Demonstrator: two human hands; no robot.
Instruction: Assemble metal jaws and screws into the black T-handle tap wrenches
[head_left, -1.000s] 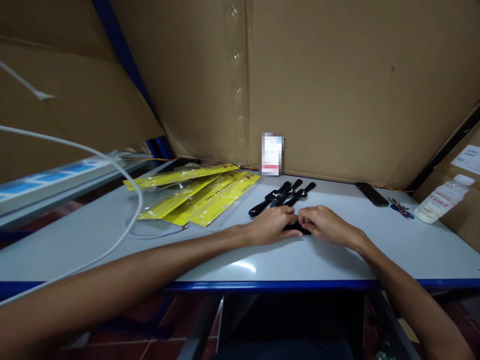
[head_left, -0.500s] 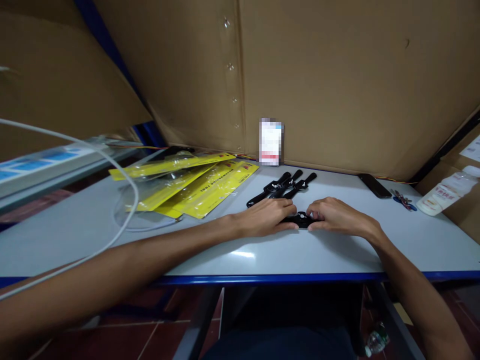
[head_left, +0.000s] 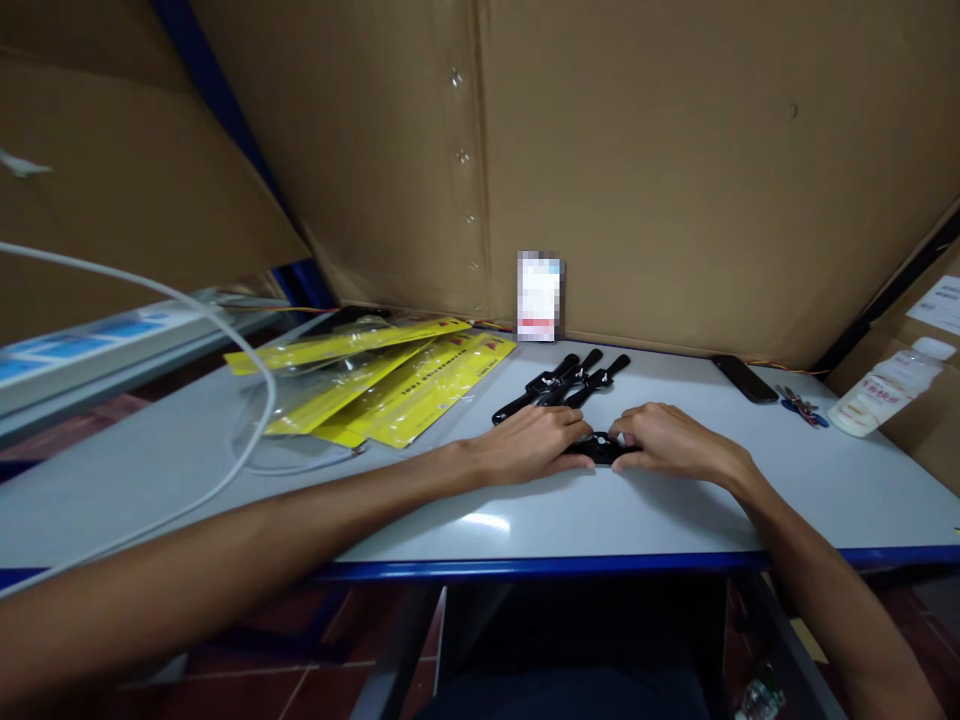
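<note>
A black spokeshave (head_left: 601,449) lies low over the table between my two hands, its middle showing and its handle ends covered by my fingers. My left hand (head_left: 536,440) is closed round its left handle, thumb along the near side. On the other handle, my right hand (head_left: 664,440) grips with bent fingers and the thumb below. Just behind my left hand several more black spokeshaves (head_left: 551,383) lie side by side at a slant, partly overlapping.
Yellow packaging cards (head_left: 442,390) with clear plastic are piled at the left. A white cable (head_left: 259,400) loops in front of them. One phone (head_left: 538,298) leans on the cardboard wall; a dark phone (head_left: 744,379), keys (head_left: 802,407) and a bottle (head_left: 889,390) are right.
The view has tilted up a little, so everything sits slightly lower in the picture. Both hands keep hold of the spokeshave, which now lies somewhat flatter to view.
</note>
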